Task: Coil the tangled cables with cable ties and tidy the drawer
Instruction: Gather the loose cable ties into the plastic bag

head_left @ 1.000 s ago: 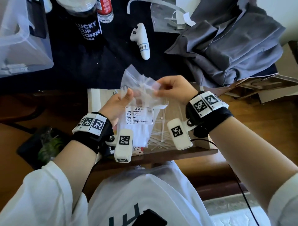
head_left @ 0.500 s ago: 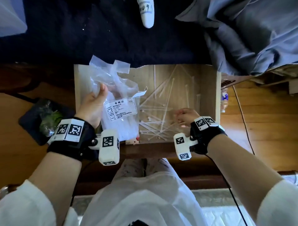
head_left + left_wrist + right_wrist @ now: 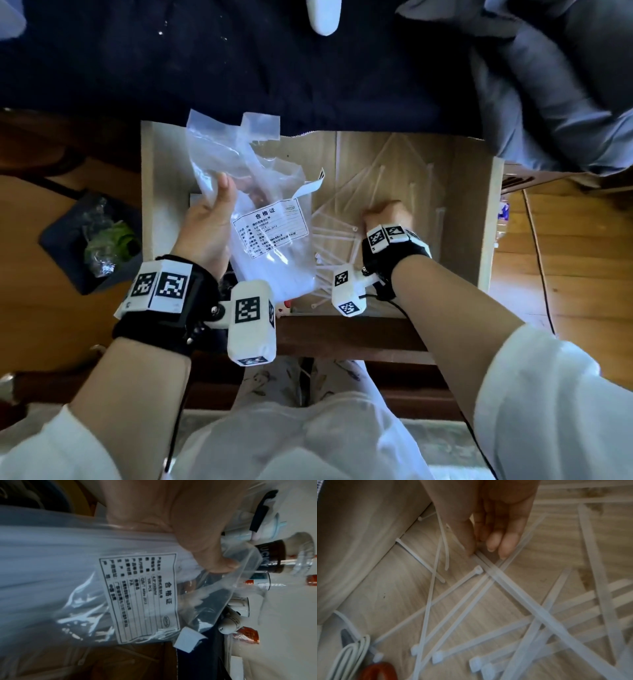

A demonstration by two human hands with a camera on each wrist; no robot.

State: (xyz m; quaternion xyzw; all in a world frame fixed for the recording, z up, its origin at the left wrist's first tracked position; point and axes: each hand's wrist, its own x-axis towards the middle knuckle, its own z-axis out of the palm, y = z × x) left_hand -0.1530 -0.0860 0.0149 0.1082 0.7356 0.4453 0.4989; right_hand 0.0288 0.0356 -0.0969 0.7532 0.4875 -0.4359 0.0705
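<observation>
Reaching down since a moment ago, the right hand (image 3: 489,534) now pinches loose cable ties (image 3: 513,588) on the drawer (image 3: 486,219) floor near its right wall, while the left hand (image 3: 209,222) grips the bag (image 3: 270,236), so gathering has begun.

Soft daylight, dim upper head view, blurred wrist views.
</observation>
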